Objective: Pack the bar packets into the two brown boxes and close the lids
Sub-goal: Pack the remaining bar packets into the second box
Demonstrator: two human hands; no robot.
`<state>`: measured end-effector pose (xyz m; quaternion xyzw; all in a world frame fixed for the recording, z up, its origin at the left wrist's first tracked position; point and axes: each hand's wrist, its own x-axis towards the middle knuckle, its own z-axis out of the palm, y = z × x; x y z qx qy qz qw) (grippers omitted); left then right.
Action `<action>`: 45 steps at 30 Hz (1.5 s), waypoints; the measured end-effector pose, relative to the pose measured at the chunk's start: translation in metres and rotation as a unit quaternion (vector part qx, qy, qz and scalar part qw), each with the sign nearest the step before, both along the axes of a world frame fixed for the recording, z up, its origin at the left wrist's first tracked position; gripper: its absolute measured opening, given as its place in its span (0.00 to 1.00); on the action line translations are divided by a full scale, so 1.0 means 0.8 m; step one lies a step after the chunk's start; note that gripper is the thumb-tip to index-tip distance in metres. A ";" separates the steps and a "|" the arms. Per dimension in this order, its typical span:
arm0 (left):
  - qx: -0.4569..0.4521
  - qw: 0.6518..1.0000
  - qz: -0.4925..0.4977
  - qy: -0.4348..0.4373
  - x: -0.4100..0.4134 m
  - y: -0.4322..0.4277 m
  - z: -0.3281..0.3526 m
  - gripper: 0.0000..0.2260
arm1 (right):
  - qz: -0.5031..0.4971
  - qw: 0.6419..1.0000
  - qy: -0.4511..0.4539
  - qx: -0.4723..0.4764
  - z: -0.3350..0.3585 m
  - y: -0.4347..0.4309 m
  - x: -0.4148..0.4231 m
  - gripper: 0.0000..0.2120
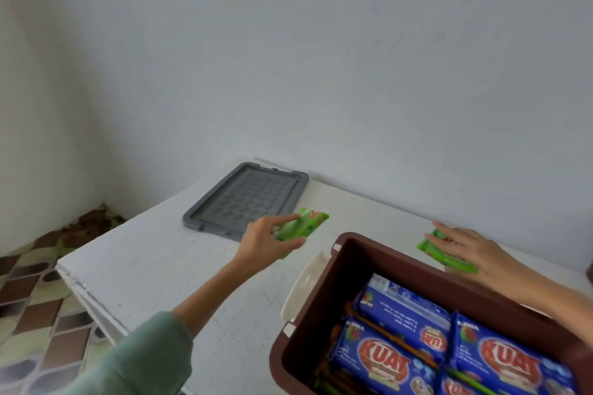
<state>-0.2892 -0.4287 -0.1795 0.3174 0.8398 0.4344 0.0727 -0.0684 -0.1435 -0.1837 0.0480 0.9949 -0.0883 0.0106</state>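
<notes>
A brown box (362, 253) stands open at the lower right with several blue bar packets (382, 359) inside. My left hand (266, 242) holds a green bar packet (308, 223) between thumb and fingers just above the white table, left of the box. Beyond the box's far rim, my right hand (471, 250) lies over another green bar packet (431, 248) on the table, fingers curled on it. A grey lid (244, 199) lies flat at the back of the table.
The white table (160, 266) ends at a left edge with a tiled floor (38, 298) below it. A wall runs close behind the table. A cream handle (301, 285) sticks out of the box's left side.
</notes>
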 end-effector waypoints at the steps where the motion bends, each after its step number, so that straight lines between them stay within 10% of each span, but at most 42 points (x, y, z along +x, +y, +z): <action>1: 0.029 1.000 -0.010 0.000 0.005 0.005 0.018 0.20 | 0.007 0.999 0.035 0.002 0.031 -0.003 -0.017 0.27; 16: -0.047 0.879 -0.457 0.124 0.123 0.044 0.102 0.24 | 0.023 0.998 0.027 -0.056 0.116 -0.099 0.132 0.28; 26: -0.196 0.777 -0.533 0.271 0.147 0.036 0.051 0.28 | 0.032 0.994 -0.056 -0.087 0.066 -0.145 0.152 0.29; 45: -0.101 0.811 -0.476 0.325 0.149 0.032 0.038 0.27 | -0.016 0.992 0.075 -0.103 0.054 -0.138 0.135 0.20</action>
